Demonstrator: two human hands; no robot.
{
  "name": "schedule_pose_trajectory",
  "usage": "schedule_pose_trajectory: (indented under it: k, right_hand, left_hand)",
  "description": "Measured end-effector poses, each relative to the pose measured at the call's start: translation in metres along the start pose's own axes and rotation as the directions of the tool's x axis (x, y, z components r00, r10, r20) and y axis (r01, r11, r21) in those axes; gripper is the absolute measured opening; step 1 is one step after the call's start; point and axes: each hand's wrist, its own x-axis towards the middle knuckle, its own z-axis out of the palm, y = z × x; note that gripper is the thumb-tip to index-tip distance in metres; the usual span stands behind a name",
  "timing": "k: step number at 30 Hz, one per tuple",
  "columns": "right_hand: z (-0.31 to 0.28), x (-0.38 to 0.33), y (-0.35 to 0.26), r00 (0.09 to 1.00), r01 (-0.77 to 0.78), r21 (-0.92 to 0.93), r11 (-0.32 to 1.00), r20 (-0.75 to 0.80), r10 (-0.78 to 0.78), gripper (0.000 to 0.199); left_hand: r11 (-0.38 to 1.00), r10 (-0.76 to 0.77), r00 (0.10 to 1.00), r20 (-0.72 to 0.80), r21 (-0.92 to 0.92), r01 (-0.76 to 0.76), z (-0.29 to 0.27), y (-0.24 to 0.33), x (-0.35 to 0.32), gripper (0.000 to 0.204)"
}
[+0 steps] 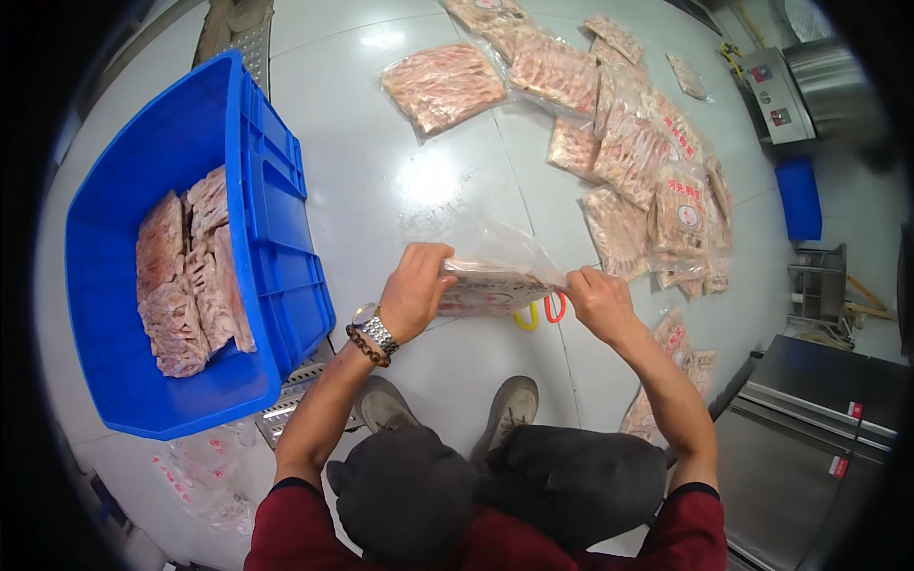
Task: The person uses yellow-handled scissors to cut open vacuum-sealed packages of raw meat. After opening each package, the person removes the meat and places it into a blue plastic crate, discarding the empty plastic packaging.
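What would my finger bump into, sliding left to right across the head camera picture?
Big blue tub, the person's left hand, bagged pack, the person's right hand, metal cabinet.

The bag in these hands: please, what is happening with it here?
A person holds a clear filled bag above the floor. The left grip is on its left side; the right grip pinches its plastic. Bare-looking slabs lie in the blue bin; more packs lie ahead.
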Motion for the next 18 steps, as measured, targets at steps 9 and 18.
schedule_pose_trajectory:
  k: [9,18]
  right_hand:
    - [0.019,-0.001,-0.05,0.949,0.311,0.078,0.947,0.02,-0.313,0.009]
    - [0.034,0.0,-0.074,0.99,0.119,0.427,0.896,-0.125,-0.072,0.015]
  left_hand:
    - [1.0,-0.004,0.997,-0.076,-0.015,0.002,0.004,0.002,-0.021,0.036]
    - [0.971,0.123,0.989,-0.081,0.215,-0.103,-0.004,0.002,-0.034,0.039]
